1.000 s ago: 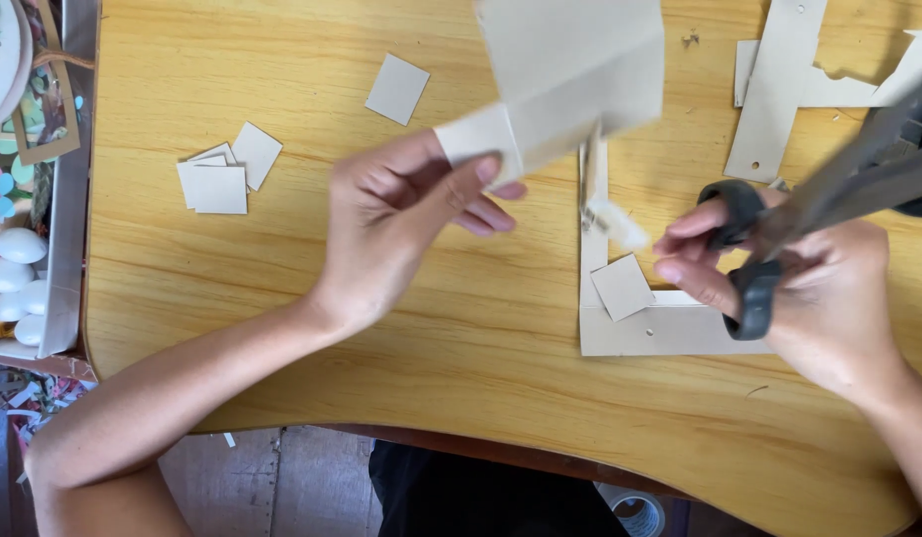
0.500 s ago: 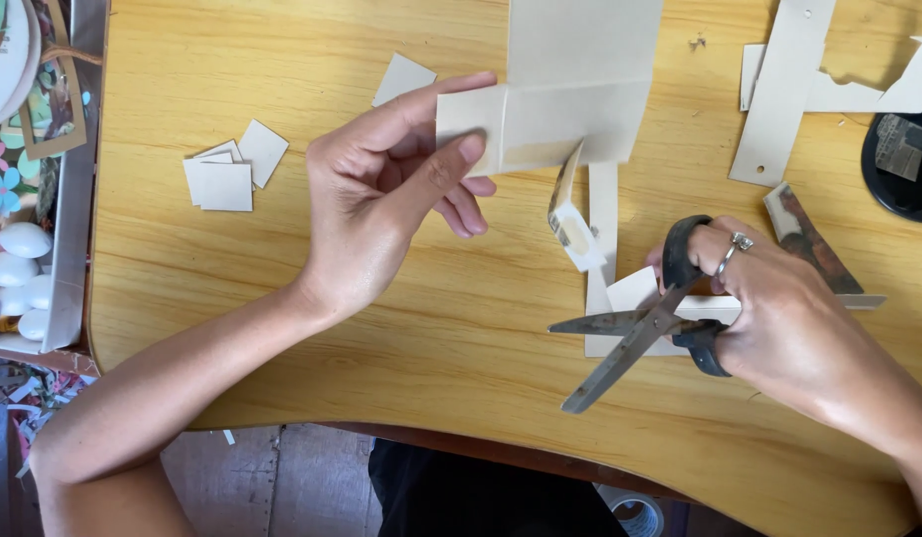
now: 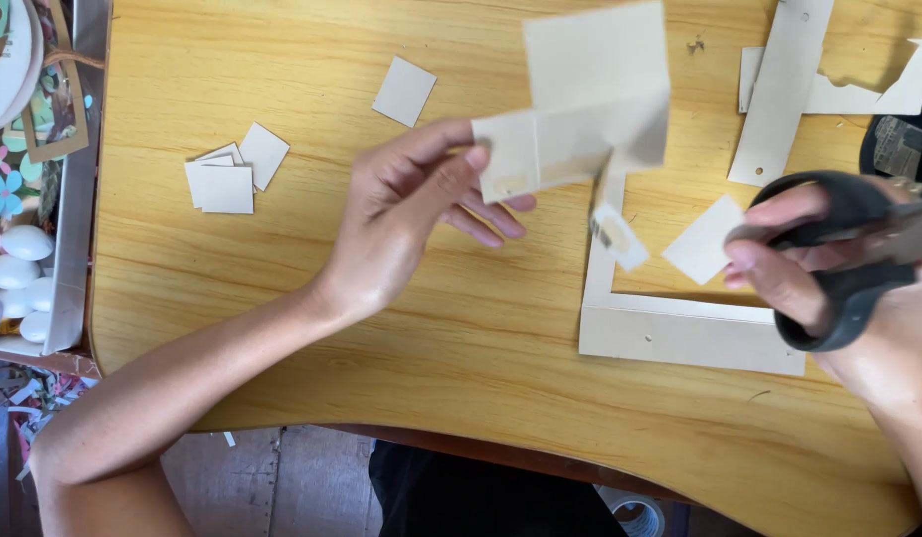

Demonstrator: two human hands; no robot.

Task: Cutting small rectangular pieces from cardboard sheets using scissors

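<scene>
My left hand (image 3: 411,214) pinches the left edge of a pale grey card sheet (image 3: 580,94) and holds it above the wooden table (image 3: 381,338). A small cut flap (image 3: 617,237) dangles from the sheet's lower edge. At the right edge of the view, my right hand (image 3: 849,308) grips black-handled scissors (image 3: 844,259), lifted and blurred; I cannot see their blades clearly. Between the hands a small card square (image 3: 705,239) lies on the table, beside an L-shaped card offcut (image 3: 680,333).
A pile of small card squares (image 3: 227,174) lies at the left, one more square (image 3: 403,91) further back. Long card strips and offcuts (image 3: 784,94) lie at the back right. A tray with white eggs (image 3: 18,268) and craft pieces borders the table's left edge.
My right hand has lifted the scissors off the table and swung them right. The left hand has shifted the card sheet slightly right, and one more card square lies loose on the table.
</scene>
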